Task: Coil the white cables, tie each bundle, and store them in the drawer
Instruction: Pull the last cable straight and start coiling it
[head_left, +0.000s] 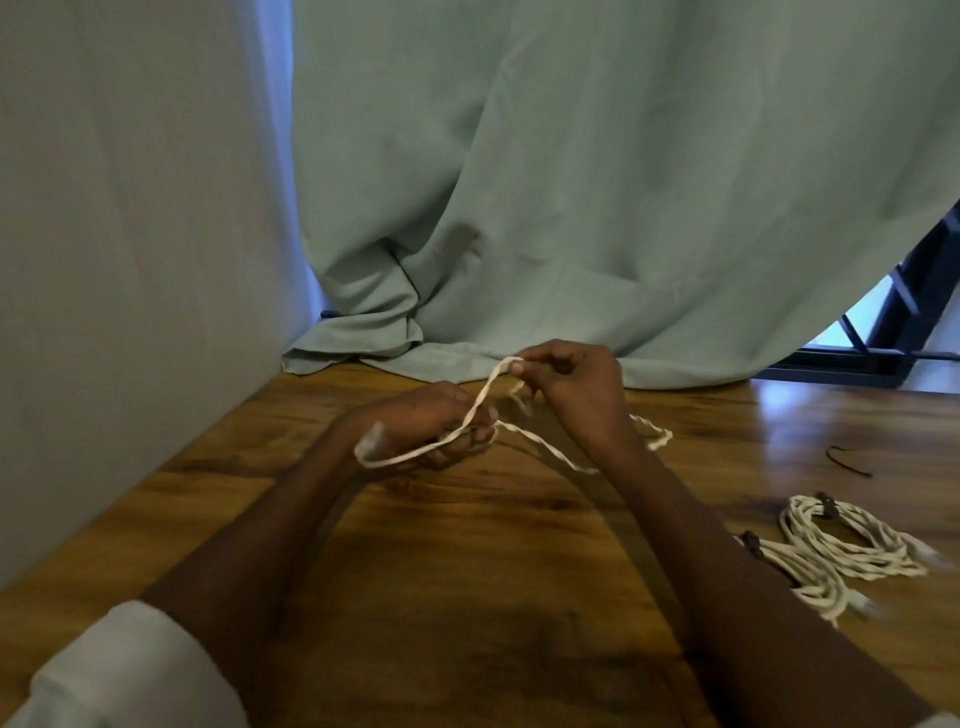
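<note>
Both hands work above the wooden table (467, 545), raised a little off its surface. The left hand (431, 426) lies palm-up with its fingers curled round a loop of the white cable (540, 444). The loop runs from the fingertips back past the heel of the palm, where it bends round and returns along the underside of the hand. The right hand (571, 384) sits just beyond and to the right of the left one, held higher. Its thumb and forefinger pinch a strand of the same cable at the top of a rise, and the other fingers are folded loosely beneath.

From that pinch the strand slopes down and left into the left hand's grip, crossing over the loop near the fingertips. Another length of the cable leaves the left hand and trails right across the table, passing under the right wrist. It ends in a small curl on the wood just right of the right forearm.

Well to the right, near the table's edge, lie two coiled bundles (852, 551) of white cable, each bound with a dark tie. A loose dark tie (847, 460) rests on the wood beyond them. A pale green curtain (571, 182) hangs behind the table and puddles onto its far edge. A rolled white sleeve (130, 670) shows at the lower left.
</note>
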